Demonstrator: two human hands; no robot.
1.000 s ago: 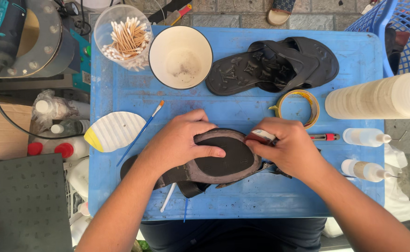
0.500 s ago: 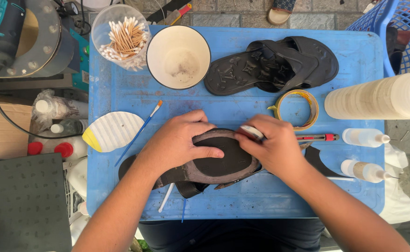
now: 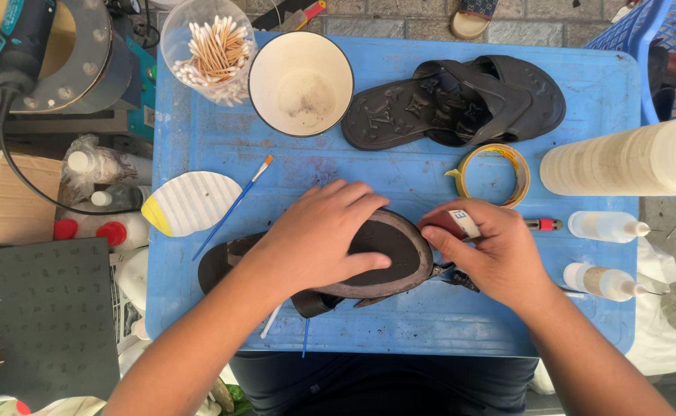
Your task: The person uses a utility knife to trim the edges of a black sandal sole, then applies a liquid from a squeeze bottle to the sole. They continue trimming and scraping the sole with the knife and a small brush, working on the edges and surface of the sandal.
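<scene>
Left hand: the left hand [image 3: 319, 239] lies palm down, fingers spread flat, pressing on the upturned sole of a dark sandal [image 3: 384, 258]; it holds it down rather than gripping it.
Right hand: the right hand [image 3: 492, 254] is curled, thumb and fingers pinched on a small dark block with a pale label [image 3: 452, 223], held against the right end of the sandal's sole.
Sandal: it lies sole up near the front edge of the blue table [image 3: 584, 100], about midway along that edge (its straps poke out beneath it).
Front edge: a thin blue-handled stick [image 3: 306, 337] pokes out over the rim, just below the sandal.
Right edge: two small white squeeze bottles [image 3: 606, 226] lie on their sides, nozzles pointing right, with a small red-tipped tool [image 3: 542, 224] just beside the upper one.
Middle left: a white ridged oval piece with a yellow end [image 3: 188, 202] rests at the left edge, a paintbrush [image 3: 234, 206] just beside it.
Middle right: a roll of yellow tape [image 3: 494, 174] lies flat, above the right hand.
Far side: a second dark sandal [image 3: 461, 100] lies strap side up, with an empty white bowl [image 3: 301, 83] to its left.
Far left corner: a clear cup of cotton swabs [image 3: 209, 50].
</scene>
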